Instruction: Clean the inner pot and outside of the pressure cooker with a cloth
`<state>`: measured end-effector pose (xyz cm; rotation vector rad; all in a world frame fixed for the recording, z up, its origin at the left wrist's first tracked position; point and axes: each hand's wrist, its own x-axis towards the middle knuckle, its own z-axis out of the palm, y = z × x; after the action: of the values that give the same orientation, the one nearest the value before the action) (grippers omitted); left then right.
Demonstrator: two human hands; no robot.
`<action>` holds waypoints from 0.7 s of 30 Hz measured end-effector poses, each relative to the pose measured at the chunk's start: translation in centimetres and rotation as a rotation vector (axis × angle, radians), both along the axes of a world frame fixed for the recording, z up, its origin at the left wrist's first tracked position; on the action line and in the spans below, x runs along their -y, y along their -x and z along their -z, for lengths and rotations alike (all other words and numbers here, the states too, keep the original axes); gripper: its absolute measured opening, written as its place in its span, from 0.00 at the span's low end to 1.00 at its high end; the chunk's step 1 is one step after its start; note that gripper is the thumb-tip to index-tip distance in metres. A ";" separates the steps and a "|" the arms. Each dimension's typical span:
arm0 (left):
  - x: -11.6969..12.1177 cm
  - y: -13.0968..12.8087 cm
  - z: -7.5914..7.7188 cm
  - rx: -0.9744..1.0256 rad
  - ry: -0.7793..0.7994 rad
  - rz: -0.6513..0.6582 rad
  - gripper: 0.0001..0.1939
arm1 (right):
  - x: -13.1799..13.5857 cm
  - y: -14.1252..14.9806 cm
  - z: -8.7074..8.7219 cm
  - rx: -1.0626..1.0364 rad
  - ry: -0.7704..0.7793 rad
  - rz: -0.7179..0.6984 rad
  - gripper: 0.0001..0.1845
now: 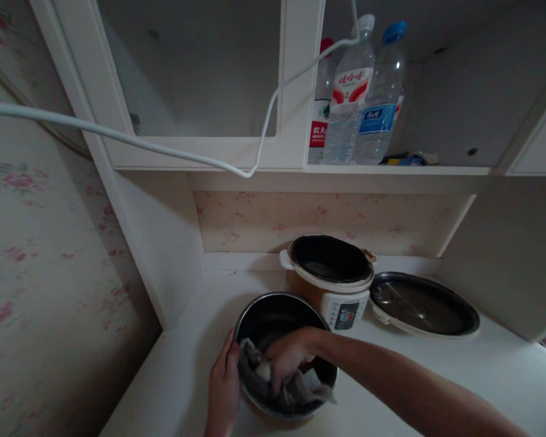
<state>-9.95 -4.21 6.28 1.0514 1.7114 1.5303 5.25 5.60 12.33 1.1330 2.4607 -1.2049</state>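
Note:
A dark round inner pot (273, 315) is tilted towards me over the white counter. At its left rim, my left hand (225, 376) grips the outside, with the fingers along the edge. My right hand (289, 358) reaches down into the pot, bunched around a greyish cloth (295, 388). The cloth presses against the inner wall, and one end hangs over the front right rim. Some of my right fingertips are hidden in its folds.
Behind the pot stands a rice cooker body (309, 288), its top uncovered. The detached lid (425, 303) lies to its right. Plastic bottles (350, 103) stand on the shelf above. A white cable (182, 152) hangs across the cabinet front.

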 end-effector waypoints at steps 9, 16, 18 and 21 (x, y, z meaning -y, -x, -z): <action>0.8 0.7 -0.2 -0.107 0.016 0.073 0.27 | 0.0 0.9 -2.0 -0.698 0.352 0.802 0.19; 2.2 5.4 -1.7 -0.574 -0.093 0.160 0.24 | 3.7 -10.8 -6.0 -0.962 0.700 1.033 0.23; 2.5 7.2 -2.7 -0.773 -0.130 0.278 0.21 | 5.0 -14.9 -6.8 -1.077 0.590 1.203 0.24; 2.6 9.0 -4.3 -1.063 -0.206 0.476 0.22 | 7.0 -19.7 -6.4 -1.157 0.348 1.424 0.32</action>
<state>-18.93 -6.76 10.54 2.4608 1.6861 0.8544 24.99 -1.37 18.72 2.6742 1.2465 -3.1380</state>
